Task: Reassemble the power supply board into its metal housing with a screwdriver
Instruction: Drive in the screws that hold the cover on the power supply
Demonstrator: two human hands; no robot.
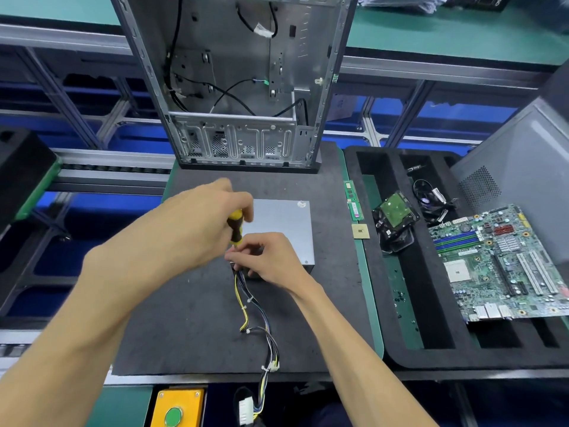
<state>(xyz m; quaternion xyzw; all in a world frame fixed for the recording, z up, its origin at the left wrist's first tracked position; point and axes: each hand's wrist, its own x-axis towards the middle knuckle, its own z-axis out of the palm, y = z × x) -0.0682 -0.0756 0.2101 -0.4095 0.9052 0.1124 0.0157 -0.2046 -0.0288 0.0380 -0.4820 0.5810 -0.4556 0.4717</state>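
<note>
Power supply housing [281,229] lying on counter mat [197,318]. Left hand [203,223] gripping screwdriver [235,224]; right hand [271,257] pinching at tip, near cable exit. Housing judged rigid, heavy, smooth; holding by edges advisable, not by wire harness [261,328].

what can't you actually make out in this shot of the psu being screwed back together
Head view only:
- Screwdriver tip and any screw: hidden behind the right hand fingers.
- Near-left corner of the metal housing: covered by both hands; the left hand grips the handle.
- Power supply board: not visible, the housing lid covers it.
- Cable bundle end: runs off the bottom edge.
- Loose screws in the foam tray: too small to count.
</note>
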